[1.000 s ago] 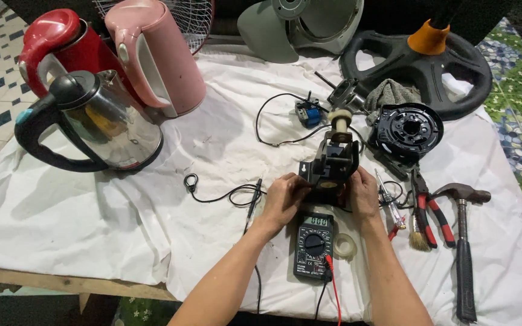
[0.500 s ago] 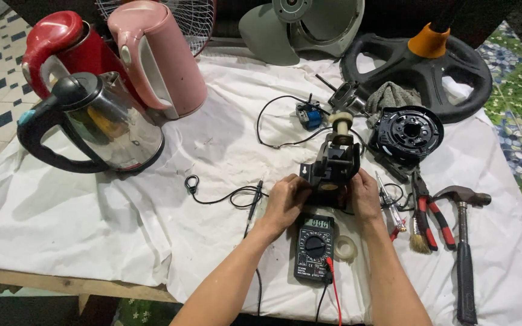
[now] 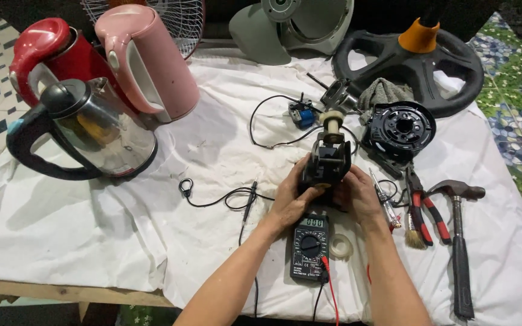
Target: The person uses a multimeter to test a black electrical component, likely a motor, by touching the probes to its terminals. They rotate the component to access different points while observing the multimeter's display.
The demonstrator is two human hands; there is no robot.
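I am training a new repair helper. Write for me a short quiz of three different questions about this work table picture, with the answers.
1. True or false: both hands hold the black motor unit.
2. Multiple choice: what lies on the cloth directly below the hands? A) hammer B) multimeter C) pliers
3. Fill in: of the three kettles at the left, the one nearest the person is made of ____ with a black handle.

Key
1. True: the left hand and the right hand grip it from both sides.
2. B: the multimeter; the hammer and the pliers lie to the right.
3. Shiny metal: the steel kettle.
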